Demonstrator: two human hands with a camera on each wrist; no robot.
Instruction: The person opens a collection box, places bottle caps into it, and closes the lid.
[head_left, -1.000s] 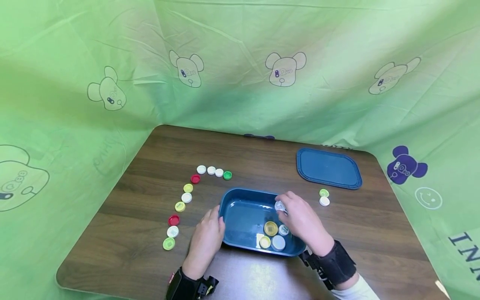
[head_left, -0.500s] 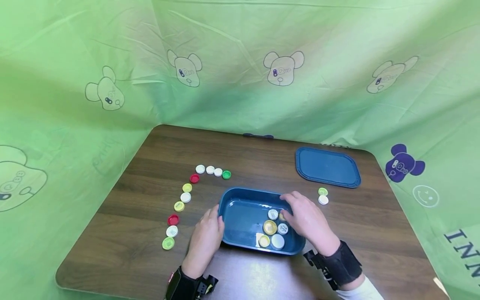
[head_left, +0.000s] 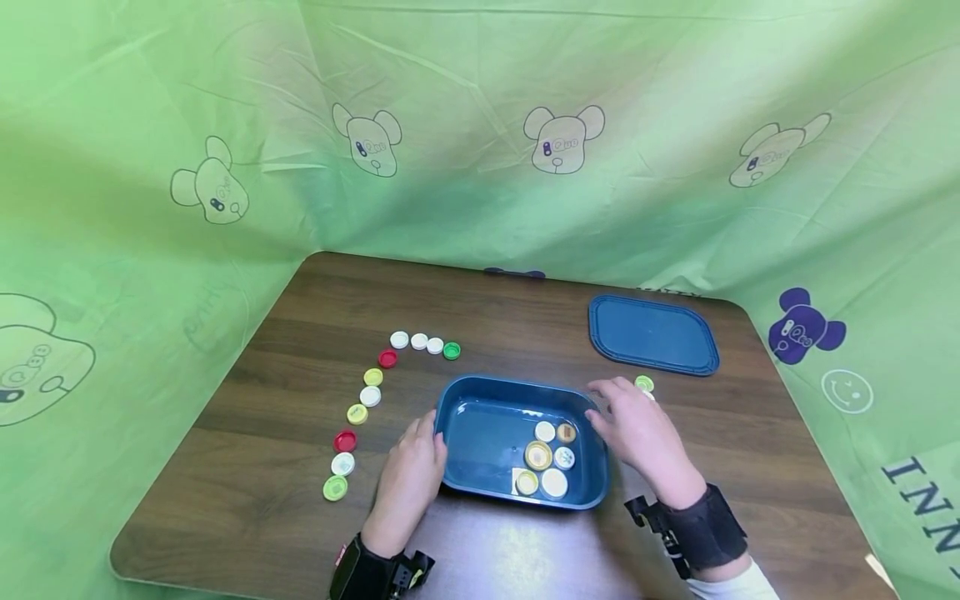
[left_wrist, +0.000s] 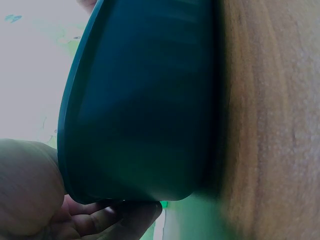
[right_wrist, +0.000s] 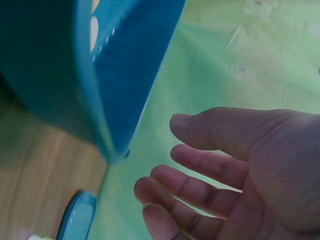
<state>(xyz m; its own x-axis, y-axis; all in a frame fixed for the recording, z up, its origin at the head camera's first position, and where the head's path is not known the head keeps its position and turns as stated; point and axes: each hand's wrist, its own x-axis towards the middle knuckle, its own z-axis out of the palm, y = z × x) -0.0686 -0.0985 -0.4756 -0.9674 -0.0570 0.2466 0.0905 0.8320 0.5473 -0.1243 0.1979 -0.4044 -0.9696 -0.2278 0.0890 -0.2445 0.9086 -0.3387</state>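
A blue rectangular plastic tub (head_left: 480,442) stands on the table with several bottle caps on its floor, toward the right. Among them are a white cap (head_left: 544,431), a brownish cap (head_left: 566,432) and a larger yellow cap (head_left: 537,456). My left hand (head_left: 408,467) grips the tub's left side; in the left wrist view its fingers (left_wrist: 120,220) wrap the outer wall at the corner. My right hand (head_left: 641,429) hovers by the right rim, fingers loosely bent, nothing between them in the right wrist view. It partly covers a white cap (head_left: 648,396) beside a light green cap (head_left: 643,383).
Left of the tub a bent row of caps runs from a light green cap (head_left: 335,488) up to a dark green cap (head_left: 452,351), with red, white and yellow ones between. The tub's blue lid (head_left: 652,335) lies at the back right. Green printed cloth (head_left: 465,192) surrounds the table.
My right hand has let go of a white cap inside the tub and drawn back rightward past the rim, uncovering the brownish cap. My left hand stays on the tub.
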